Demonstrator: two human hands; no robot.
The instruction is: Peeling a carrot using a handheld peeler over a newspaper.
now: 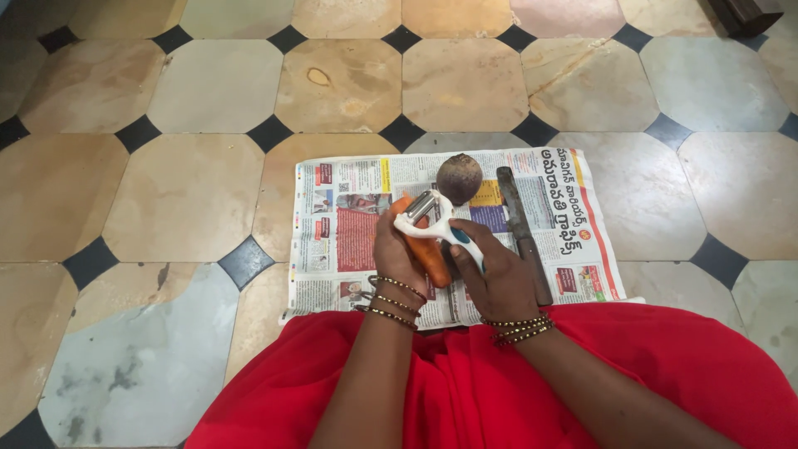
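Note:
My left hand (395,249) grips an orange carrot (429,254) that points away from me over a spread newspaper (349,224). In my right hand (499,274) is a white peeler (432,218) with a blue-trimmed handle, its blade head resting on the far end of the carrot. A round dark beetroot (460,178) lies on the paper just beyond the peeler. Both wrists wear beaded bangles.
A long dark knife (522,233) lies on the newspaper right of my right hand. Red cloth (499,382) covers my lap at the bottom. The floor (166,191) is beige and grey tiles with small black squares. A dark object (748,12) sits at the top right corner.

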